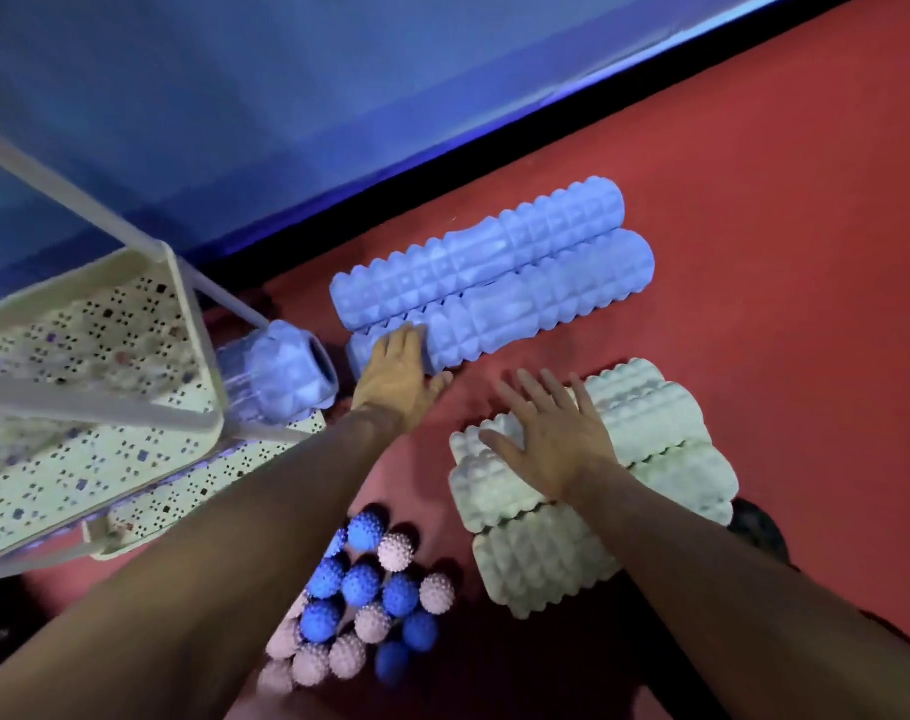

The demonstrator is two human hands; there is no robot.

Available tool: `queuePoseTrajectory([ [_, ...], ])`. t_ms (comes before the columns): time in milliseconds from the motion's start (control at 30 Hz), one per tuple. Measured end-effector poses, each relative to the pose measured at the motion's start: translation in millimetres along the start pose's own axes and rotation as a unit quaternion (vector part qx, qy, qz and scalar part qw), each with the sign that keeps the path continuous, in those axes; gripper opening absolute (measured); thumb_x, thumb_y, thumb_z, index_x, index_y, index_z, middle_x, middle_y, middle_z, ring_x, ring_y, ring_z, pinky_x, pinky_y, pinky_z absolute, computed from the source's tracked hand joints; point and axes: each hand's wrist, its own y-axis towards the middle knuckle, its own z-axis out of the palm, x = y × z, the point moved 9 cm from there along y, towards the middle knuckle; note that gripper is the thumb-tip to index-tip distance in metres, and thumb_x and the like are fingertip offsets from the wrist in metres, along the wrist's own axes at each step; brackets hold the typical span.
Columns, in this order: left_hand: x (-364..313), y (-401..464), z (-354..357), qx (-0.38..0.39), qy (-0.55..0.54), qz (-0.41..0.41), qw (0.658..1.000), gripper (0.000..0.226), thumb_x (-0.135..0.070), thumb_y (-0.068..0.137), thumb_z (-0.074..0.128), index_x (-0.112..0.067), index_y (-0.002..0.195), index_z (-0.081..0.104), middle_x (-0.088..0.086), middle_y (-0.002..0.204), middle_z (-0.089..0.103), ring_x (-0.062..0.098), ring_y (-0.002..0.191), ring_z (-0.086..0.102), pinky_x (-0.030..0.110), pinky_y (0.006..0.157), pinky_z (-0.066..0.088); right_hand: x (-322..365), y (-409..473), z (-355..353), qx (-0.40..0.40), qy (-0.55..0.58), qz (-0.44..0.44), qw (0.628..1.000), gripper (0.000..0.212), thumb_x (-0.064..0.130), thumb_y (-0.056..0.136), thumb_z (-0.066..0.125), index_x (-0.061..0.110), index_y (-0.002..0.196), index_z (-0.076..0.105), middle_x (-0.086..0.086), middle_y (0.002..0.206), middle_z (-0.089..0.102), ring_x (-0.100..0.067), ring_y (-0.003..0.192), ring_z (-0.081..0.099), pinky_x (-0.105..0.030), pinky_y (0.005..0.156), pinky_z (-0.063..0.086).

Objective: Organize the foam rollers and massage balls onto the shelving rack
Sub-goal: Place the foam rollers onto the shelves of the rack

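Near blue roller [541, 298], lying on the red floor [754, 200] with its long axis running from lower left to upper right, touching a second blue roller [473, 257] just behind it. The left hand [398, 376] rests on its lower-left end, fingers curved over the top (whether they truly grip cannot be told). The right hand [551, 439] is spread flat, fingers straight, over the white rollers [650, 449] stacked to the right; it lies well off the blue pair, so the left hand is the nearer. A short blue roller [281, 371] sits at the rack [193, 324] edge, left of the hands. Massage balls [364, 610], blue and white, cluster on the floor between the forearms. The rack lies to the left, so the likely carry runs leftward, end first.
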Motion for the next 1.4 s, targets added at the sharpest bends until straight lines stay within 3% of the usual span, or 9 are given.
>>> queuePoseTrajectory([
  [300,5,53,23,-0.001,0.218,0.002,0.976,0.106,-0.064,0.065,0.077,-0.007,0.142,0.034,0.015,0.139,0.042,0.037,0.127,0.036,0.046,0.105,0.034,-22,29,4,-0.055,0.060,-0.007,0.997,0.076,0.072,0.096,0.021,0.031,0.159,0.011,0.003,0.167,0.012,-0.019,0.154,0.008,-0.042,0.124,-0.006],
  [500,-22,24,13,0.006,0.148,0.021,0.989,0.103,-0.064,0.063,0.075,-0.007,0.140,0.038,0.014,0.129,0.050,0.036,0.117,0.051,0.046,0.098,0.042,-31,17,-24,-0.132,0.071,-0.035,0.988,0.082,0.072,0.092,0.038,0.024,0.157,0.026,-0.006,0.167,0.016,-0.027,0.152,0.019,-0.048,0.123,0.013],
  [633,-65,-29,-25,-0.003,0.110,0.051,0.993,0.097,-0.069,0.063,0.074,-0.012,0.136,0.044,0.009,0.119,0.052,0.032,0.109,0.053,0.044,0.094,0.045,-50,-19,-75,-0.157,0.065,-0.028,0.985,0.089,0.076,0.087,0.036,0.020,0.156,0.030,-0.007,0.167,0.016,-0.028,0.153,0.017,-0.048,0.122,0.014],
  [733,-98,-82,-66,-0.007,0.117,0.094,0.989,0.092,-0.067,0.061,0.073,-0.013,0.131,0.048,0.004,0.111,0.052,0.029,0.106,0.053,0.041,0.090,0.045,-46,-59,-116,-0.153,0.035,-0.046,0.986,0.087,0.072,0.083,0.044,0.017,0.150,0.042,-0.008,0.163,0.028,-0.028,0.150,0.025,-0.048,0.121,0.016],
  [867,-126,-166,-136,-0.041,0.122,0.144,0.981,0.088,-0.074,0.062,0.066,-0.017,0.128,0.051,0.000,0.109,0.054,0.025,0.102,0.056,0.039,0.087,0.047,-16,-126,-173,-0.171,-0.005,-0.087,0.981,0.089,0.077,0.075,0.047,0.017,0.142,0.053,-0.006,0.150,0.048,-0.028,0.139,0.045,-0.051,0.118,0.025],
  [1033,-119,-266,-226,-0.091,0.162,0.189,0.964,0.089,-0.077,0.063,0.063,-0.014,0.125,0.055,0.003,0.108,0.056,0.029,0.097,0.059,0.041,0.082,0.049,55,-207,-221,-0.202,-0.024,-0.131,0.970,0.094,0.085,0.071,0.045,0.020,0.139,0.055,0.000,0.142,0.055,-0.025,0.132,0.050,-0.051,0.116,0.030],
  [1200,-74,-361,-295,-0.111,0.207,0.174,0.956,0.093,-0.083,0.061,0.061,-0.018,0.127,0.052,0.002,0.113,0.054,0.026,0.099,0.059,0.039,0.086,0.049,133,-270,-252,-0.255,-0.032,-0.182,0.949,0.091,0.088,0.068,0.050,0.027,0.135,0.055,0.005,0.132,0.059,-0.023,0.119,0.058,-0.045,0.107,0.032],
  [1267,-47,-400,-314,-0.111,0.208,0.163,0.958,0.096,-0.085,0.062,0.060,-0.018,0.130,0.050,0.001,0.114,0.053,0.024,0.101,0.058,0.039,0.089,0.048,168,-294,-258,-0.260,-0.052,-0.208,0.942,0.097,0.091,0.064,0.049,0.030,0.138,0.052,0.006,0.135,0.057,-0.022,0.123,0.056,-0.044,0.110,0.028],
  [1400,0,-466,-340,-0.121,0.204,0.148,0.960,0.095,-0.088,0.065,0.055,-0.017,0.129,0.051,-0.001,0.113,0.054,0.021,0.104,0.056,0.038,0.094,0.045,217,-317,-254,-0.163,-0.094,-0.209,0.960,0.113,0.096,0.056,0.050,0.039,0.151,0.031,0.012,0.150,0.041,-0.016,0.140,0.037,-0.048,0.119,0.018],
])
